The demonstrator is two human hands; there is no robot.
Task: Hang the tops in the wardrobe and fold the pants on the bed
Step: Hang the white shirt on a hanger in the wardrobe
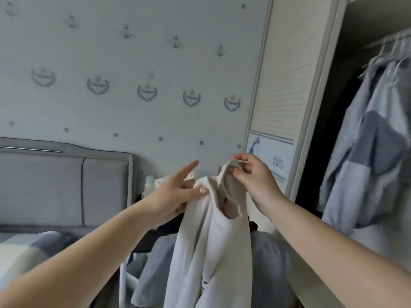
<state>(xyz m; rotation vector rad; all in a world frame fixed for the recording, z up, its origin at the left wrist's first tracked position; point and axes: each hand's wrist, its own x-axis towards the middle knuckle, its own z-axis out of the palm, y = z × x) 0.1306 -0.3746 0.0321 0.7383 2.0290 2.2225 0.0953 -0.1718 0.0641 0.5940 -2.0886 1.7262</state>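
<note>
- Wall (pixel 133 63) w/ pale wallpaper, anchor and crest motifs, fills the upper left and centre.
- Wardrobe (pixel 287 85) on the right: ribbed cream sliding door, a printed panel lower down, dark open bay beyond it.
- Inside the bay, hanging shirts (pixel 367 141) in light blue and grey-blue, on pale hangers from a rail at top right; blurred, can't count them.
- Bed (pixel 26 247) at lower left, w/ grey padded headboard (pixel 62 187) against the wall and bedding in grey, blue and white blocks.
- Pile of clothes (pixel 155 263) low centre, grey-blue fabric mostly, partly behind the top; can't tell what it lies on.
- White top (pixel 209 252) is held up in mid-air at frame centre, in front of the wardrobe's edge, not on a hanger; body hangs straight down over the pile. Ribbed neckline bunched at the top, a bit of red showing inside the neck opening, small dark print near the lower front.
- Right hand (pixel 253 176) pinches the neckband's raised edge btwn thumb and fingertips, highest point of the garment.
- Left hand (pixel 175 192) pinches the fabric just left of the neck opening, thumb on the front, index finger stretched out straight and free, other fingers behind the cloth.
- Both forearms bare, reaching in from the bottom corners.
</note>
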